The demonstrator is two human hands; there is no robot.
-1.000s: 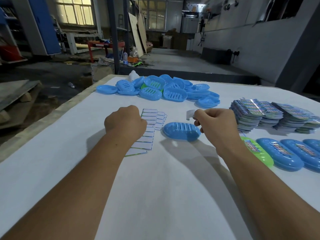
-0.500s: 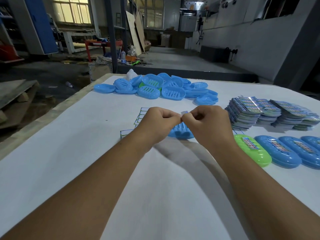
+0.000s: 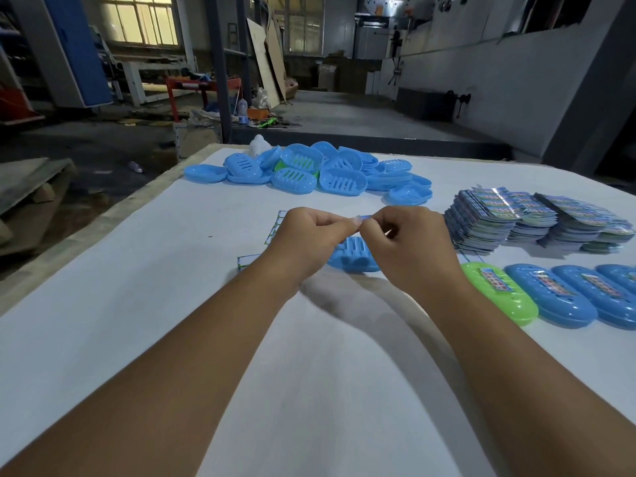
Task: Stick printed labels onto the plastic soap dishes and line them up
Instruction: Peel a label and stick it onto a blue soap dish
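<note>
My left hand (image 3: 309,239) and my right hand (image 3: 409,246) meet over the middle of the table, both pinching a small label (image 3: 364,217) between fingertips. Just below them lies a blue soap dish (image 3: 354,256), slots up, partly hidden by my hands. A backing sheet of used labels (image 3: 275,225) peeks out left of my left hand. On the right, a green labelled dish (image 3: 499,294) starts a row of blue labelled dishes (image 3: 564,297).
A heap of unlabelled blue dishes (image 3: 309,170) lies at the table's far side. Stacks of printed label sheets (image 3: 523,222) sit at the right. The table's left edge (image 3: 103,222) drops to a cluttered workshop floor.
My left hand left the backing sheet and came right to meet my right hand above the blue dish. Both now hold the label together.
</note>
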